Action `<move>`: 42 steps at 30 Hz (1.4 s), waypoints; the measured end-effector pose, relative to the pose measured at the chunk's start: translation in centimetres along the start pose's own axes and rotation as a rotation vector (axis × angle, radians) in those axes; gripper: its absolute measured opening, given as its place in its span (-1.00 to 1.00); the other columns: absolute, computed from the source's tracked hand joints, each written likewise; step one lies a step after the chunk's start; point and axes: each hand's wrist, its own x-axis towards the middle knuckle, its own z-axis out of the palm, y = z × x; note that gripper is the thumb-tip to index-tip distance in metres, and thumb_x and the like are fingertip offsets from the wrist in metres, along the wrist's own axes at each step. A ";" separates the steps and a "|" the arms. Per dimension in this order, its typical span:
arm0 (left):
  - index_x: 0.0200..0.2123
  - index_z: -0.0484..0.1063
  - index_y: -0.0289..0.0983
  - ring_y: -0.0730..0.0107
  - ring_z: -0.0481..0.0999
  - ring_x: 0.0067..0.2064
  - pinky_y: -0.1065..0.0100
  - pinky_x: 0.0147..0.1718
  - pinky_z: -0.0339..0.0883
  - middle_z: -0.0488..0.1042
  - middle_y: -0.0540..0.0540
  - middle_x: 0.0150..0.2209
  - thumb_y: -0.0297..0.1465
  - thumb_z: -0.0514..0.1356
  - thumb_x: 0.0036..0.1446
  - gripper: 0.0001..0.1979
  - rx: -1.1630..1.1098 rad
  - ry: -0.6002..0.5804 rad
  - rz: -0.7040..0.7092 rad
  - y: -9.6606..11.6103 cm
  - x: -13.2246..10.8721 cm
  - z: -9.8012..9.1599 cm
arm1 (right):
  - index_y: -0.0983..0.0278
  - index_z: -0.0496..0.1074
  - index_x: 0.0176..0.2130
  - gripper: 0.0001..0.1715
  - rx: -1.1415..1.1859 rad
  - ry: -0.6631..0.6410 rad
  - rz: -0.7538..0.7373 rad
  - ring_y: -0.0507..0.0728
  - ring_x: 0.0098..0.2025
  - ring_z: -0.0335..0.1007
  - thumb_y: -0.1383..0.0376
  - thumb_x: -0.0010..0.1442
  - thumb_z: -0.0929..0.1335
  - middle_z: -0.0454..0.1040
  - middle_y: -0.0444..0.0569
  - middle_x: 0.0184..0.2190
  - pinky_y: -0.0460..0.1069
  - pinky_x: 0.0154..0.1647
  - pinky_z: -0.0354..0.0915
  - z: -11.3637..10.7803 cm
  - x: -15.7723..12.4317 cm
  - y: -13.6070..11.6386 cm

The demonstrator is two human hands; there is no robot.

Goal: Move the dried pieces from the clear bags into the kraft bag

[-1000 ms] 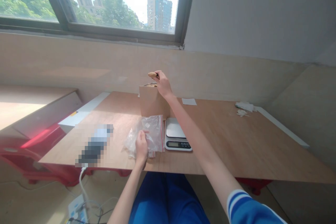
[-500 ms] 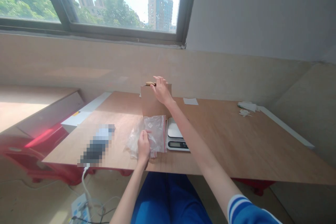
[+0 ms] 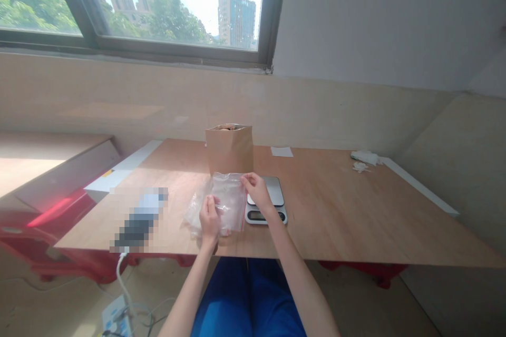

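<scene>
My left hand [image 3: 210, 218] is closed on a clear zip-lock bag [image 3: 228, 200] with a red strip along its right edge. More clear bags lie beneath and to the left of it on the table. The fingertips of my right hand [image 3: 256, 189] pinch the same bag at its upper right corner. Just right of the bag is a white kitchen scale [image 3: 272, 195] with a small display, partly covered by my right hand and wrist. Behind the bags stands an upright brown paper bag [image 3: 229, 151], its top open and brownish contents just showing.
A pixelated phone-like object [image 3: 140, 221] lies at the left, with a white cable [image 3: 122, 274] running down to a power strip [image 3: 116, 316]. White paper [image 3: 282, 151] is at the back, and crumpled white pieces [image 3: 366, 158] lie at the far right.
My right hand has come down from the top of the paper bag to the corner of the clear bag. My left hand keeps its hold. The view has shifted slightly.
</scene>
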 end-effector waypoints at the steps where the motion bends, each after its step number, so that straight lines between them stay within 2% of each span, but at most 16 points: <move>1: -0.52 0.23 -0.22 0.48 0.25 -0.59 0.42 -0.53 0.18 0.23 0.06 -0.61 -0.18 -0.11 0.17 -0.67 0.033 0.015 0.035 -0.1 -0.4 0.0 | 0.27 0.27 -0.40 -0.71 0.023 0.024 0.007 0.06 -0.46 0.33 0.09 0.06 0.29 0.40 -0.08 -0.52 -0.05 -0.38 0.26 -0.2 -0.1 0.0; 4: -0.53 0.21 -0.21 0.48 0.23 -0.62 0.42 -0.53 0.15 0.19 0.08 -0.67 -0.21 -0.12 0.18 -0.68 0.114 0.011 0.156 -0.2 -1.6 0.1 | 0.27 0.30 -0.37 -0.67 0.036 0.058 0.014 0.07 -0.49 0.31 0.05 0.05 0.29 0.41 -0.07 -0.55 -0.04 -0.45 0.26 -0.8 -0.5 -0.2; 6: -0.52 0.21 -0.20 0.46 0.23 -0.63 0.41 -0.54 0.14 0.18 0.08 -0.69 -0.22 -0.13 0.18 -0.70 0.139 0.063 0.173 0.2 -1.8 0.0 | 0.27 0.32 -0.34 -0.66 0.006 0.089 -0.016 0.08 -0.46 0.32 0.04 0.09 0.26 0.43 -0.03 -0.48 -0.04 -0.43 0.27 -1.7 -1.2 0.0; 9: -0.49 0.22 -0.20 0.41 0.27 -0.62 0.39 -0.53 0.14 0.21 0.08 -0.70 -0.23 -0.16 0.18 -0.69 0.190 0.192 0.091 1.5 -0.9 -0.7 | 0.25 0.35 -0.28 -0.70 -0.156 0.213 -0.067 0.10 -0.36 0.34 0.12 0.16 0.17 0.42 -0.01 -0.39 -0.02 -0.34 0.27 -4.0 -3.3 0.9; 11: -0.47 0.27 -0.21 0.36 0.34 -0.55 0.36 -0.48 0.18 0.30 0.02 -0.64 -0.21 -0.16 0.18 -0.67 0.256 0.203 0.012 2.5 0.4 -1.6 | 0.22 0.36 -0.28 -0.72 -0.317 0.280 -0.091 0.12 -0.34 0.33 0.23 0.18 0.13 0.39 -0.02 -0.39 -0.01 -0.30 0.26 -5.8 -5.3 1.8; 13: -0.46 0.30 -0.22 0.28 0.39 -0.46 0.29 -0.41 0.22 0.39 -0.05 -0.54 -0.20 -0.14 0.17 -0.66 0.354 0.170 -0.052 3.2 1.7 -2.6 | 0.21 0.39 -0.31 -0.70 -0.428 0.262 -0.110 0.13 -0.35 0.31 0.32 0.17 0.11 0.37 -0.02 -0.39 0.00 -0.31 0.25 -7.3 -7.3 2.7; 15: -0.39 0.35 -0.26 0.13 0.42 -0.30 0.17 -0.28 0.24 0.42 -0.17 -0.41 -0.23 -0.10 0.15 -0.68 0.516 0.159 -0.033 3.4 2.6 -3.4 | 0.20 0.42 -0.31 -0.66 -0.505 0.216 -0.116 0.13 -0.34 0.30 0.37 0.15 0.11 0.35 -0.01 -0.37 0.00 -0.31 0.24 -8.3 -9.0 3.4; 18: -0.04 0.25 -0.44 -0.06 0.28 0.01 0.02 -0.08 0.15 0.29 -0.41 -0.04 -0.29 -0.03 0.12 -0.59 0.701 0.290 0.160 3.3 2.6 -3.6 | 0.19 0.45 -0.28 -0.61 -0.612 0.182 -0.114 0.14 -0.33 0.30 0.41 0.15 0.11 0.32 -0.01 -0.38 0.01 -0.29 0.23 -8.8 -10.4 4.1; 20: 0.09 0.12 -0.45 -0.07 0.16 0.12 -0.01 -0.01 0.09 0.12 -0.44 0.11 -0.33 -0.05 0.14 -0.53 0.782 0.310 0.314 3.3 2.1 -3.2 | 0.18 0.47 -0.27 -0.59 -0.686 0.155 -0.126 0.15 -0.32 0.29 0.42 0.15 0.11 0.31 -0.01 -0.39 0.01 -0.28 0.22 -8.8 -10.5 4.4; 23: 0.07 0.20 -0.30 0.03 0.21 0.11 0.04 0.00 0.09 0.15 -0.32 0.14 -0.37 -0.10 0.18 -0.60 0.854 0.088 0.485 2.9 1.4 -1.9 | 0.17 0.48 -0.29 -0.60 -0.807 0.133 -0.140 0.15 -0.32 0.28 0.45 0.14 0.13 0.32 -0.01 -0.40 0.01 -0.25 0.19 -8.5 -10.2 4.5; 26: 0.00 0.31 -0.24 0.03 0.26 0.09 0.06 0.00 0.10 0.25 -0.26 0.11 -0.35 -0.09 0.17 -0.63 0.905 -0.132 0.553 1.0 1.4 -0.7 | 0.19 0.47 -0.34 -0.62 -0.910 0.111 -0.128 0.13 -0.34 0.27 0.47 0.14 0.15 0.34 -0.03 -0.39 -0.01 -0.28 0.15 -8.4 -9.7 4.6; 29: -0.01 0.35 -0.35 -0.01 0.24 0.11 0.04 0.01 0.09 0.32 -0.34 0.06 -0.39 -0.10 0.15 -0.60 0.957 -0.193 0.560 -1.8 1.7 -0.2 | 0.21 0.45 -0.40 -0.66 -0.985 0.086 -0.106 0.11 -0.36 0.24 0.49 0.15 0.16 0.37 -0.04 -0.37 -0.04 -0.32 0.09 -8.1 -9.5 4.4; 31: 0.03 0.33 -0.40 0.00 0.22 0.14 0.04 0.04 0.07 0.30 -0.35 0.09 -0.45 -0.13 0.14 -0.56 1.002 -0.275 0.621 -3.2 1.7 -0.2 | 0.22 0.43 -0.41 -0.67 -1.020 0.075 -0.093 0.10 -0.38 0.23 0.50 0.15 0.17 0.38 -0.06 -0.36 -0.05 -0.34 0.06 -7.8 -9.5 4.0; 36: 0.10 0.24 -0.46 0.01 0.19 0.16 0.03 0.05 0.05 0.23 -0.33 0.14 -0.48 -0.20 0.17 -0.51 1.120 -0.317 0.673 -3.7 1.4 -0.6 | 0.25 0.42 -0.41 -0.66 -1.049 0.081 -0.076 0.08 -0.38 0.23 0.49 0.18 0.14 0.39 -0.05 -0.35 -0.05 -0.33 0.04 -7.2 -9.8 3.2; 39: 0.10 0.24 -0.45 0.03 0.20 0.15 0.04 0.05 0.06 0.23 -0.31 0.14 -0.48 -0.20 0.18 -0.52 1.165 -0.321 0.687 -3.4 1.4 -0.7 | 0.25 0.44 -0.38 -0.64 -0.897 0.029 -0.063 0.09 -0.31 0.29 0.49 0.16 0.13 0.41 -0.04 -0.34 -0.04 -0.27 0.10 -7.7 -9.8 2.9; 42: 0.05 0.31 -0.42 0.04 0.22 0.14 0.04 0.05 0.06 0.27 -0.31 0.12 -0.51 -0.18 0.16 -0.54 1.183 -0.345 0.706 -3.4 1.5 -0.8 | 0.22 0.47 -0.33 -0.62 -0.584 -0.124 -0.037 0.08 -0.23 0.33 0.44 0.15 0.13 0.42 -0.06 -0.30 -0.05 -0.22 0.18 -9.3 -9.3 2.3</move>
